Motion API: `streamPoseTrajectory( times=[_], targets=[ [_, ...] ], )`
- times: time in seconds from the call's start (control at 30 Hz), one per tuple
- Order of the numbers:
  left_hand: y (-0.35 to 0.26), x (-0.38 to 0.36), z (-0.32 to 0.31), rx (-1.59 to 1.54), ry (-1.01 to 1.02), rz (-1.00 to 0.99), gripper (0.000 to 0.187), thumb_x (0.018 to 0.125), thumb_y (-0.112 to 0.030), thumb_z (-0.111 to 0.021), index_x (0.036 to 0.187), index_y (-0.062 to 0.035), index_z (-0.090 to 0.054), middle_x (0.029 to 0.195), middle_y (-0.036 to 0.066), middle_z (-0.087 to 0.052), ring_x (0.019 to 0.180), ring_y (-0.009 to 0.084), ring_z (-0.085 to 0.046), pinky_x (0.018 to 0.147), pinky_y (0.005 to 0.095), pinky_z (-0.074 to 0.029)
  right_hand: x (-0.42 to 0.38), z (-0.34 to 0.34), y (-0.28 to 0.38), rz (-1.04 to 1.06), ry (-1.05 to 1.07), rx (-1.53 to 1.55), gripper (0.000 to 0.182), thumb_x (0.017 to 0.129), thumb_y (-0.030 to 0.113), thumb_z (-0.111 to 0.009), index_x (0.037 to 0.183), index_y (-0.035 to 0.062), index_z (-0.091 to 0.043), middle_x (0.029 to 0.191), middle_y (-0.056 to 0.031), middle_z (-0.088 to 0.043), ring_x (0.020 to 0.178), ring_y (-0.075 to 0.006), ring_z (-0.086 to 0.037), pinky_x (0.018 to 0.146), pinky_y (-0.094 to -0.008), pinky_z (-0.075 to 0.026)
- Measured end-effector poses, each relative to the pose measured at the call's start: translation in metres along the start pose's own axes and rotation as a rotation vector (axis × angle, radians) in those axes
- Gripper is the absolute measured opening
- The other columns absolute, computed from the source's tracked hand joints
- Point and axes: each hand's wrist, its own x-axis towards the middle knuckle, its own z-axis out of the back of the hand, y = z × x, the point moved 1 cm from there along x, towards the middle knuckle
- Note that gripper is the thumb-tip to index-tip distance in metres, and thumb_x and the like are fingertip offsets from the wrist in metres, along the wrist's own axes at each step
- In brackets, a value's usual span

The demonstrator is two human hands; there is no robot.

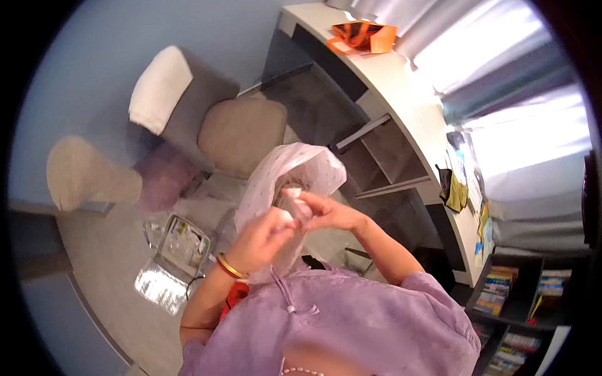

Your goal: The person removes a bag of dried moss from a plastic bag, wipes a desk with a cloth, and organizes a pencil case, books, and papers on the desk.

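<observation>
A large, pale, translucent plastic bag with small dots hangs gaping in front of my chest. Something brownish shows inside its mouth, too blurred to name. My left hand, with a gold bangle at the wrist, is closed on a bunched part of the bag's near edge. Close beside it, my right hand pinches whitish plastic of the same rim between thumb and fingers. Both hands are slightly blurred, and the lower part of the bag is partly hidden behind my left forearm.
An opened silvery case lies on the floor at left. Beyond it stand a padded chair and a beige cushion-like object. A long desk at right bears an orange bag. Dark shelves hold books.
</observation>
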Motion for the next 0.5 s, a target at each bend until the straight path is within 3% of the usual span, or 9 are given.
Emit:
streamPoseTrajectory(
  times=[0.03,0.1,0.17,0.37,0.43,0.47,0.5],
  targets=[
    [-0.007,0.009,-0.01,0.019,0.026,-0.015,0.013,0.079,-0.011,-0.056,0.089,-0.0037,-0.052,0.084,0.008,-0.057,0.079,0.0199,-0.056,0.071,0.0292,-0.043,-0.001,0.002,-0.005,0.131,-0.014,-0.145,0.077,0.076,0.011,-0.063,0.138,0.0117,-0.017,0.111,-0.005,-0.047,0.095,-0.0148,-0.049,0.081,-0.0268,-0.042],
    [-0.015,0.003,-0.027,0.22,0.06,-0.331,0.01,0.08,-0.011,-0.054,0.087,-0.0032,-0.051,0.085,0.011,-0.055,0.077,0.0255,-0.055,0.07,0.0325,-0.042,-0.002,-0.024,0.008,0.267,0.035,-0.439,0.074,0.078,0.017,-0.061,0.137,0.0103,-0.017,0.113,-0.006,-0.046,0.097,-0.0166,-0.047,0.082,-0.0266,-0.041],
    [-0.023,0.022,-0.042,0.231,0.109,-0.433,0.011,0.078,-0.009,-0.053,0.087,-0.0036,-0.05,0.086,0.012,-0.054,0.078,0.0291,-0.052,0.071,0.0349,-0.041,-0.001,-0.031,-0.004,0.406,-0.044,-0.577,0.063,0.08,0.018,-0.058,0.132,0.0091,-0.024,0.112,-0.0063,-0.047,0.098,-0.016,-0.047,0.082,-0.0268,-0.041],
    [-0.059,0.044,-0.061,0.516,0.24,-0.726,0.024,0.074,-0.008,-0.057,0.096,-0.0012,-0.05,0.09,0.014,-0.053,0.088,0.031,-0.05,0.072,0.0376,-0.041,-0.003,-0.032,-0.08,0.778,-0.497,-0.459,0.036,0.085,0.021,-0.048,0.118,0.0056,-0.043,0.111,-0.0072,-0.049,0.1,-0.0142,-0.047,0.081,-0.0277,-0.041],
    [-0.054,0.045,-0.044,0.527,0.139,-0.643,0.034,0.074,-0.009,-0.059,0.105,-0.0014,-0.048,0.097,0.015,-0.053,0.088,0.0316,-0.051,0.075,0.0377,-0.043,-0.015,-0.024,-0.075,0.793,-0.559,-0.413,0.034,0.086,0.022,-0.046,0.115,0.005,-0.046,0.111,-0.0073,-0.049,0.101,-0.0139,-0.047,0.081,-0.0278,-0.041],
    [-0.045,0.045,-0.039,0.529,0.159,-0.652,0.034,0.074,-0.009,-0.059,0.105,-0.0014,-0.048,0.097,0.015,-0.053,0.088,0.0316,-0.051,0.075,0.0377,-0.043,-0.022,-0.023,-0.063,0.517,-0.516,-0.08,0.028,0.086,0.026,-0.044,0.103,0.0052,-0.052,0.094,-0.004,-0.05,0.083,-0.0115,-0.046,0.068,-0.0241,-0.039],
    [-0.03,0.043,-0.037,0.557,0.159,-0.518,0.037,0.073,-0.007,-0.06,0.108,-0.0017,-0.046,0.098,0.016,-0.053,0.087,0.0317,-0.051,0.074,0.0379,-0.043,-0.027,-0.025,-0.054,0.239,-0.452,0.253,0.03,0.086,0.031,-0.041,0.091,0.0054,-0.057,0.076,-0.0006,-0.051,0.066,-0.0092,-0.046,0.055,-0.0204,-0.038]
  ],
)
